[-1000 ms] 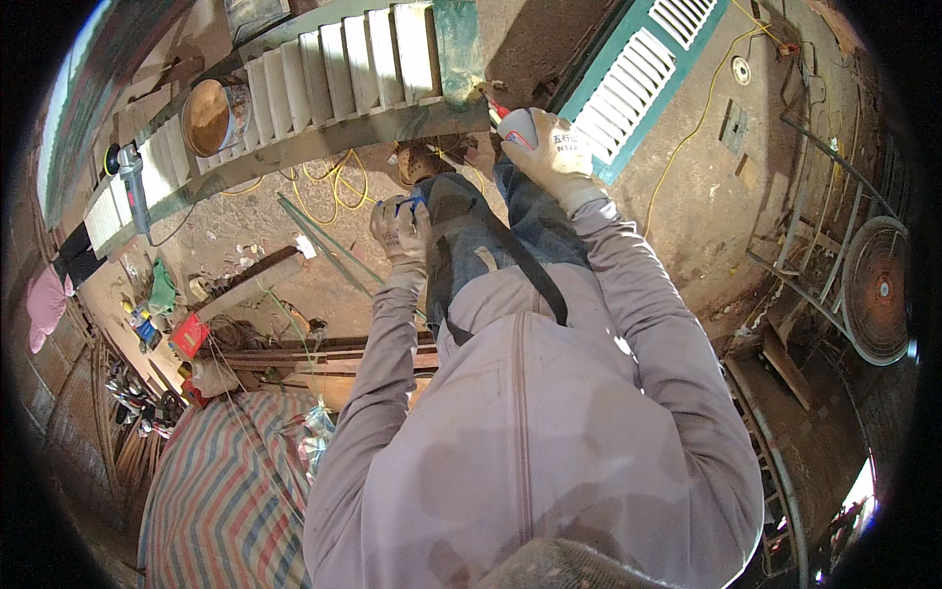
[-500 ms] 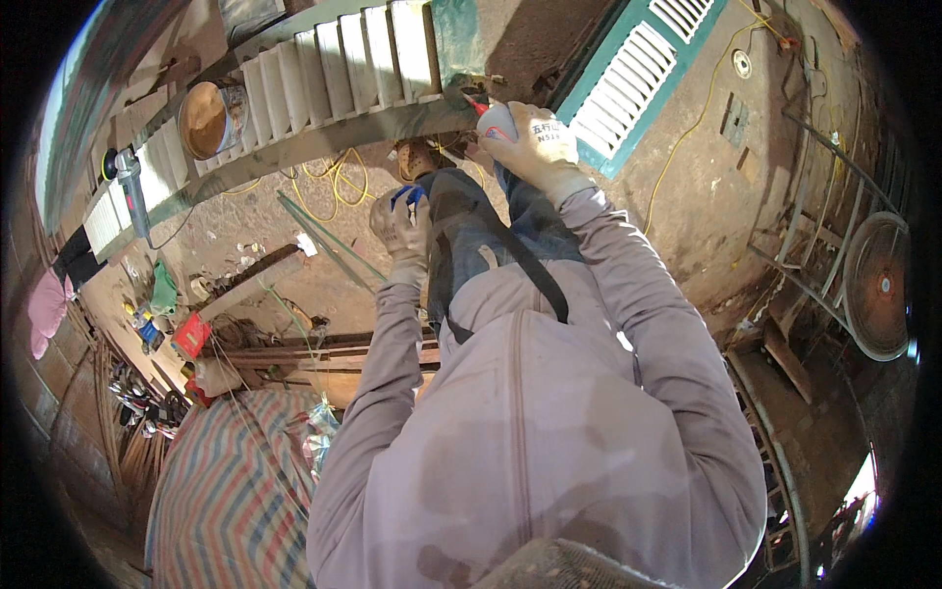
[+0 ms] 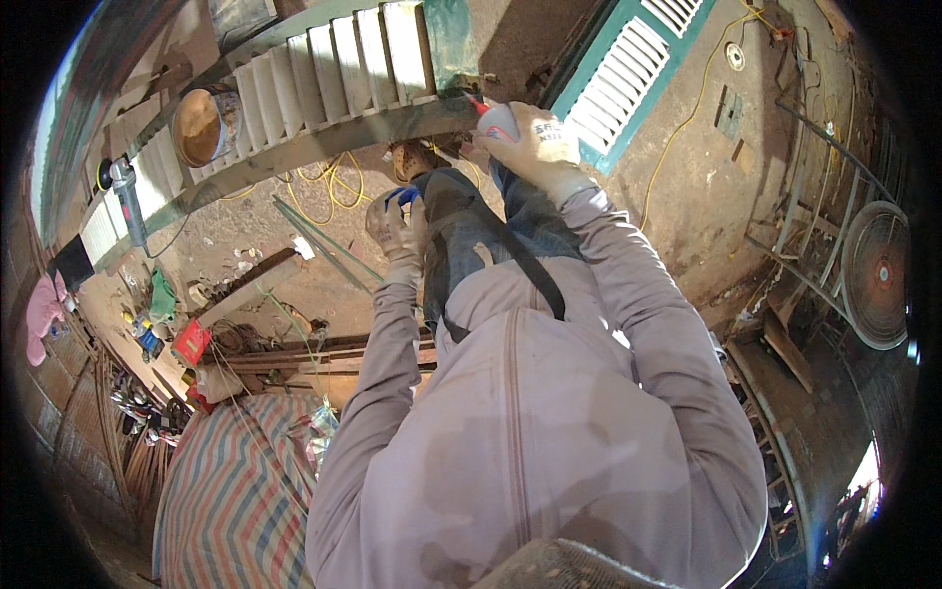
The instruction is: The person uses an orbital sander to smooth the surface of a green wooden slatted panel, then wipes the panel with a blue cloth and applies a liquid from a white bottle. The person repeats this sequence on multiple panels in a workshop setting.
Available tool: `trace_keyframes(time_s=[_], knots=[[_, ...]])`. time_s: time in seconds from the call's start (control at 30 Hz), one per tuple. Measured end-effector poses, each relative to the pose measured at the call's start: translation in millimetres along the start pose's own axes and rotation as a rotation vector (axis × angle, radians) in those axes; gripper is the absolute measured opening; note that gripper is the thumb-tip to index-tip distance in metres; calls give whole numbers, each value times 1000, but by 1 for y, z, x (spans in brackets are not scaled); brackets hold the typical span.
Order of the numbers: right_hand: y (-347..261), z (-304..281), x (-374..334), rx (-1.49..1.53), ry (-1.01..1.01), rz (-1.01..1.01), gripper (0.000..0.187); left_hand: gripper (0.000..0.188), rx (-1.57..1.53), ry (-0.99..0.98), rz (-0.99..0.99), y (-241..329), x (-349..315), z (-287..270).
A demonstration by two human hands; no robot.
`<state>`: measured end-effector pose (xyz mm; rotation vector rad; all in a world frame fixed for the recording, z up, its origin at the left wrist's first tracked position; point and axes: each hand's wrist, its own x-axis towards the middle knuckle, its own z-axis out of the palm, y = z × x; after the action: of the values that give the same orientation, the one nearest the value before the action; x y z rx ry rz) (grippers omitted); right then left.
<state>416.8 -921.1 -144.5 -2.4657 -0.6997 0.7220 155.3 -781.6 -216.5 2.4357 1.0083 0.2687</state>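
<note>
My right hand (image 3: 540, 145), in a pale work glove, is closed around a small bottle (image 3: 500, 123) with a red pointed nozzle. That nozzle points left, near the right end of a louvred shutter (image 3: 392, 122) with white slats and a grey-green frame. Lower and to the left, my gloved left hand (image 3: 396, 224) is beside my thigh, fingers curled around a small blue thing (image 3: 402, 197) whose kind I cannot make out. A round tub (image 3: 201, 128) with brown contents stands on the slats, and an angle grinder (image 3: 129, 204) rests farther left along the shutter.
Another green shutter (image 3: 623, 88) lies at the upper right. Yellow cable (image 3: 339, 187) loops on the floor under the long shutter. A round fan (image 3: 876, 275) and metal frame stand at right. Striped sheeting (image 3: 235, 481) and wooden strips (image 3: 314, 359) lie at lower left.
The view has shifted slightly. Both hands keep almost the same pose, and the bottle's nozzle stays close to the shutter's end.
</note>
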Motion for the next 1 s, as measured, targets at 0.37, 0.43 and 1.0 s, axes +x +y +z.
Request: trace_keyframes(time_s=[0.37, 0.43, 1.0], knots=[[32, -25, -28, 91, -7, 238, 76, 36, 93, -49, -206, -25, -10, 5], [33, -19, -30, 136, 46, 197, 74, 38, 70, -55, -262, -31, -12, 5], [-69, 55, 53, 307, 357, -39, 63, 19, -601, 17, -594, -102, -37, -64]])
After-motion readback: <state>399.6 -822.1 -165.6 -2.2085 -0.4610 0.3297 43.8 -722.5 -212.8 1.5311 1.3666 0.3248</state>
